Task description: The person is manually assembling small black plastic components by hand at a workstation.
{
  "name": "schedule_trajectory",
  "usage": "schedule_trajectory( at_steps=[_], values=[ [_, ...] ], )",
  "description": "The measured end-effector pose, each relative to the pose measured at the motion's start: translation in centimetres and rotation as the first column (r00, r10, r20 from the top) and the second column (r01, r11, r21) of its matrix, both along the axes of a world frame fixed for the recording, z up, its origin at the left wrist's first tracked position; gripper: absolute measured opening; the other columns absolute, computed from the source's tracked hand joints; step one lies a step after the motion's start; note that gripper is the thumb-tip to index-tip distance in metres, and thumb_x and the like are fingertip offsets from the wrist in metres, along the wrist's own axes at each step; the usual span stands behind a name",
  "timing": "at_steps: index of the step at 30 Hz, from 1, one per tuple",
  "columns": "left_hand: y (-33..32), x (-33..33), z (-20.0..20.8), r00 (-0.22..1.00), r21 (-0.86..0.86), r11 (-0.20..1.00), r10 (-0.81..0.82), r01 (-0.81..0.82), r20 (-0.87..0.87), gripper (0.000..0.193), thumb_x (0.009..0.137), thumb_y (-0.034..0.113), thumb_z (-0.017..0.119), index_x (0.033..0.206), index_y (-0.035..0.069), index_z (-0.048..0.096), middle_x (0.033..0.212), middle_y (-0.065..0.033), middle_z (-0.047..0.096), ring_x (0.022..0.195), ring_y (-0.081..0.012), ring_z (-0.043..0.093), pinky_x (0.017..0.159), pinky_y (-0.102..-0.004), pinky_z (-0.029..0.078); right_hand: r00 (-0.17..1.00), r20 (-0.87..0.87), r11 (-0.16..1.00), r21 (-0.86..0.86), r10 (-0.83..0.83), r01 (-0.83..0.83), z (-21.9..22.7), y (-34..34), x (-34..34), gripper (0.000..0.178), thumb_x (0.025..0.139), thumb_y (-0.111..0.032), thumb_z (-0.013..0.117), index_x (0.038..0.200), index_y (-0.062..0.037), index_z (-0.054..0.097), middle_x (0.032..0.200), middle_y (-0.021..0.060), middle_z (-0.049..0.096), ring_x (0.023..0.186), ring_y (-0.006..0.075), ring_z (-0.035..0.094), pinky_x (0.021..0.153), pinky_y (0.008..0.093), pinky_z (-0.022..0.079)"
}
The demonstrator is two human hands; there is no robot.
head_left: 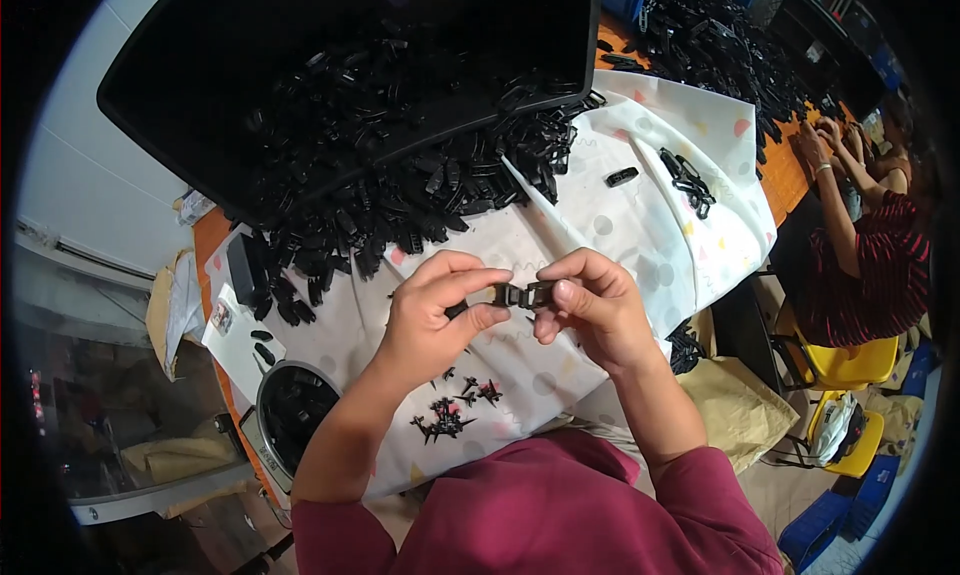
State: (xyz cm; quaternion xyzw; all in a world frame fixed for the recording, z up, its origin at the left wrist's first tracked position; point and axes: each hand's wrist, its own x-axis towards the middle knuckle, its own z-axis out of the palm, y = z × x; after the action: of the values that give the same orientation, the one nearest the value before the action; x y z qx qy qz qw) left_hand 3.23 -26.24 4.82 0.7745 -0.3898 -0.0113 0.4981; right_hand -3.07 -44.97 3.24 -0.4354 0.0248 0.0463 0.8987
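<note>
Between my hands, over the patterned white cloth [550, 225], is a small black plastic clip-like piece [512, 296]. My left hand [435, 310] pinches its left end between thumb and fingers. On the other side, my right hand [603, 300] grips the right end the same way. Whether it is one piece or two joined parts, I cannot tell. Nearer to me lies a cluster of tiny black spiky parts [440, 422]. Beyond my hands spreads a heap of black plastic pieces [420, 190], spilling from a tilted large black bin [540, 50].
A single black piece [621, 177] and a few others [688, 183] lie at the right. Front left stands a scale [262, 440] with a dark round pan. At far right, a person in a striped top [875, 265] works at another black heap [710, 45]. A yellow stool [850, 363] stands there.
</note>
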Motion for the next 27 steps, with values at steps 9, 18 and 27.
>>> schedule_trajectory(
  at_steps=[9,18,27],
  values=[
    [-0.7,-0.8,1.2,0.982,0.019,0.997,0.066,-0.071,0.178,0.029,0.067,0.01,0.07,0.094,0.005,0.062,0.083,-0.0078,0.06,0.069,-0.0215,0.059,0.057,-0.028,0.047,0.999,-0.04,0.994,0.107,0.03,-0.025,0.2,0.1,-0.2,0.015,0.082,-0.01,0.057,0.092,0.0009,0.055,0.07,0.0126,0.059,0.053,0.0201,0.059,0.048,0.0279,0.049],
    [-0.8,-1.4,1.8,0.878,0.21,0.962,0.054,-0.173,0.477,0.026,0.066,0.014,0.07,0.089,0.004,0.061,0.081,-0.0073,0.06,0.066,-0.0221,0.058,0.055,-0.0286,0.046,0.98,-0.199,0.97,-0.23,0.026,-0.072,0.7,-0.6,-0.3,0.012,0.082,-0.012,0.057,0.086,-0.001,0.056,0.064,0.0086,0.058,0.045,0.0164,0.056,0.041,0.0239,0.045],
    [-2.9,-2.7,-1.4,0.745,-0.232,0.938,0.04,-0.257,-0.666,0.034,0.08,0.015,0.062,0.111,0.002,0.055,0.085,0.0008,0.059,0.067,-0.0048,0.049,0.057,-0.0188,0.041,0.992,0.001,0.734,-0.672,-0.127,0.094,-0.6,1.2,-0.6,0.024,0.084,-0.011,0.056,0.101,0.0004,0.044,0.069,0.008,0.058,0.053,0.0119,0.056,0.048,0.0219,0.045]
  ],
)
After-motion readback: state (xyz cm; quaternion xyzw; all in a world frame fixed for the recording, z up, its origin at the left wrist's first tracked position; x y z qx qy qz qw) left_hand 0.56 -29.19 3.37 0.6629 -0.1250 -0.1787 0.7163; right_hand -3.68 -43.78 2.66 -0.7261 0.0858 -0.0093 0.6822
